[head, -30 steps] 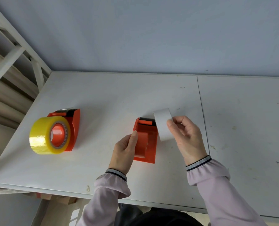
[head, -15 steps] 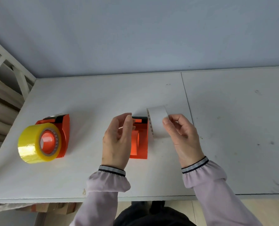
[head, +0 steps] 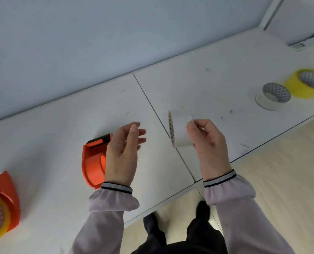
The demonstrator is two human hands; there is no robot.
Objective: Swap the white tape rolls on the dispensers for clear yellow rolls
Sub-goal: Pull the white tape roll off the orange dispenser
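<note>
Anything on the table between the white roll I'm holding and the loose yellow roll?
Yes: head view shows another white roll lying flat just before the yellow roll; otherwise bare table.

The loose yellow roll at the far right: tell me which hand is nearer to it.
Right. The right hand, holding a white roll, sits left of the yellow roll; the left hand is farther left, over the empty dispenser.

Head cam, tilted, close above table [head: 64,129], facing wall.
</note>
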